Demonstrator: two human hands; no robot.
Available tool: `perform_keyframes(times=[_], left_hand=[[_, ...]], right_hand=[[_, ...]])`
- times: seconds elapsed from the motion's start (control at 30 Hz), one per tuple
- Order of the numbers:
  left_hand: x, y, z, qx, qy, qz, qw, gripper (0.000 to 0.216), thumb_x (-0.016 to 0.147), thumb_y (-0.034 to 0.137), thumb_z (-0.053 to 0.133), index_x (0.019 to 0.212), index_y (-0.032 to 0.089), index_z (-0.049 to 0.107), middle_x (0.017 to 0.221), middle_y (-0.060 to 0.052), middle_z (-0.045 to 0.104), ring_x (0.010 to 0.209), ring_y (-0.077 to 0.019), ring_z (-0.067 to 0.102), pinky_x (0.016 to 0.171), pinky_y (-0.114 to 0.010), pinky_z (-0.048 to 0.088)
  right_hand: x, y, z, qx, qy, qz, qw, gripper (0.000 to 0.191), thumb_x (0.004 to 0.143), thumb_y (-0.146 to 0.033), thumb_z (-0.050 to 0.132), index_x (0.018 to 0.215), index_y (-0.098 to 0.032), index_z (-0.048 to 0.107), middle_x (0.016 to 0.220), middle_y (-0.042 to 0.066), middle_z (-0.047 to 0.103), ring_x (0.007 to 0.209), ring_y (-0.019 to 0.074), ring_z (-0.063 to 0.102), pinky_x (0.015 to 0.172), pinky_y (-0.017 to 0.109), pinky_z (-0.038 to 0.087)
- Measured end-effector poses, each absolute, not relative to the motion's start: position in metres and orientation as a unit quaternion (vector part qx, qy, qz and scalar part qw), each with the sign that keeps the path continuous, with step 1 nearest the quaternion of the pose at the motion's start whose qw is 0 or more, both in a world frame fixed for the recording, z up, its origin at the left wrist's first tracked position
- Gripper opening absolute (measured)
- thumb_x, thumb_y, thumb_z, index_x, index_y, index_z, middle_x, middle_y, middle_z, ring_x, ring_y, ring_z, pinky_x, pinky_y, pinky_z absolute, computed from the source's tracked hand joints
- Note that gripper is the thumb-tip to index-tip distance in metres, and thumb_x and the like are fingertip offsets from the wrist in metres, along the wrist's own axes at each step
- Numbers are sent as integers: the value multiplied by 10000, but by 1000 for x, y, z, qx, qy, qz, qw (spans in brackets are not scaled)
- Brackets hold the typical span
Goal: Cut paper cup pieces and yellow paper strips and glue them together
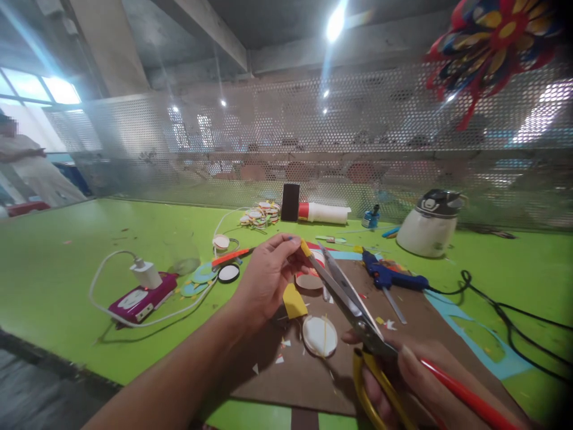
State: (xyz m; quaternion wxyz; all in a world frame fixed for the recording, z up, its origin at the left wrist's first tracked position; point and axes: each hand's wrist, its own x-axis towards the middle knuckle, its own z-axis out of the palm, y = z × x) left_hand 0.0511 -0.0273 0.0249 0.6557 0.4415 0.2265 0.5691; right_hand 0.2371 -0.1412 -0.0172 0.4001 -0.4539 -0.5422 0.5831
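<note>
Apparently trimming a small yellow piece (pixel 305 248), pinched in the left hand (pixel 264 275) above the brown board (pixel 268 382). Gripping yellow-handled scissors (pixel 363 327) in the right hand (pixel 430 391), with blades parted. Likely calls next for a steady, careful snip.

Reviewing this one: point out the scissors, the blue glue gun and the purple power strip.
Scissors (pixel 363 328): head view, around the pivot.
Blue glue gun (pixel 392 277): head view, middle of the body.
Purple power strip (pixel 144 302): head view, middle of the casing.
</note>
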Motion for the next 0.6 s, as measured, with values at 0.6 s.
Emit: perform_keyframes(times=[0.6], left_hand=[[51, -31, 28, 448, 229, 578, 642, 66, 758, 180, 639, 795, 125, 640, 669, -26, 642, 579, -107, 583, 572, -236, 453]], right_hand=[[240, -135, -30, -331, -413, 746, 404, 614, 765, -714, 542, 1063, -192, 669, 678, 38, 683, 546, 122, 638, 513, 207, 497]])
